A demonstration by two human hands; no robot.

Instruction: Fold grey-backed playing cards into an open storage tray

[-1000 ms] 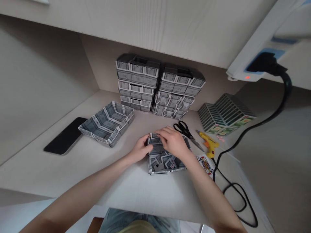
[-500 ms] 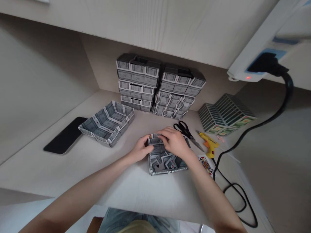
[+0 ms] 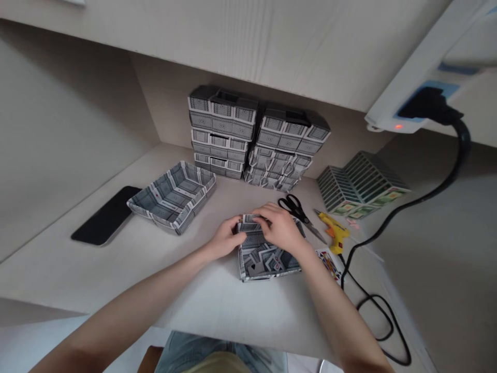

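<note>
A small box made of playing cards (image 3: 248,272) sits on the desk between my hands, with several loose card pieces (image 3: 267,259) inside it. My left hand (image 3: 227,239) grips the box's left side near the far corner, thumb over the inner edge. Over the far rim, my right hand (image 3: 280,228) pinches the upper edge with its fingers bent; part of that rim is hidden behind it. Black-handled scissors (image 3: 297,210) lie just beyond my right hand. A yellow glue gun (image 3: 334,231) rests to their right, close to a face card (image 3: 329,263).
An open card tray (image 3: 174,199) and a dark phone (image 3: 106,215) lie on the left. Card boxes (image 3: 221,122) stand stacked at the back. Green-white card stacks (image 3: 361,184) are at the right. A black cable (image 3: 404,199) loops down from a power strip (image 3: 411,103). A shelf hangs above.
The view has shifted very slightly. Both hands keep the same hold on the card box, and nothing else has visibly moved.
</note>
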